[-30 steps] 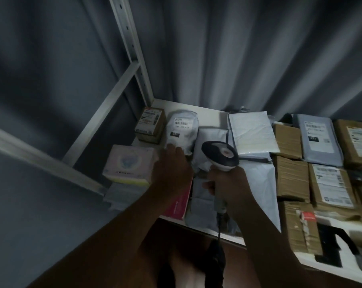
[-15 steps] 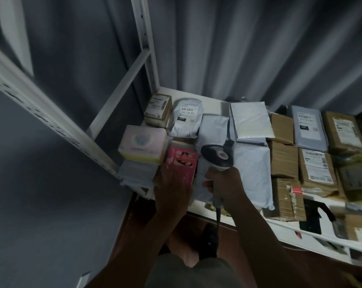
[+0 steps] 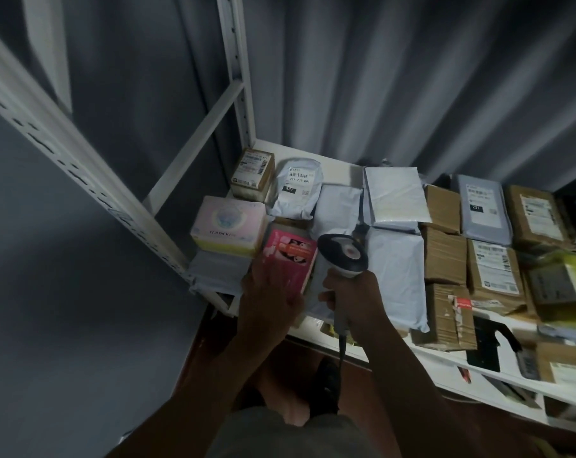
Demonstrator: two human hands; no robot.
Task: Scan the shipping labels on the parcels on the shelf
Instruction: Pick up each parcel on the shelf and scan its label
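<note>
Pink carton (image 3: 288,262) lies under the left hand (image 3: 269,300), fingers spread flat on its printed face; the right hand (image 3: 352,297) is wrapped round the scanner (image 3: 343,256). No label shows on that face. Labelled parcels (image 3: 296,188) sit further back on the shelf (image 3: 337,166). A careless turn could topple neighbours.

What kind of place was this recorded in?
Probably a parcel storeroom or pickup point: a white metal shelf packed with labelled mailer bags and cardboard boxes, and a barcode scanner gripped in the right hand.
</note>
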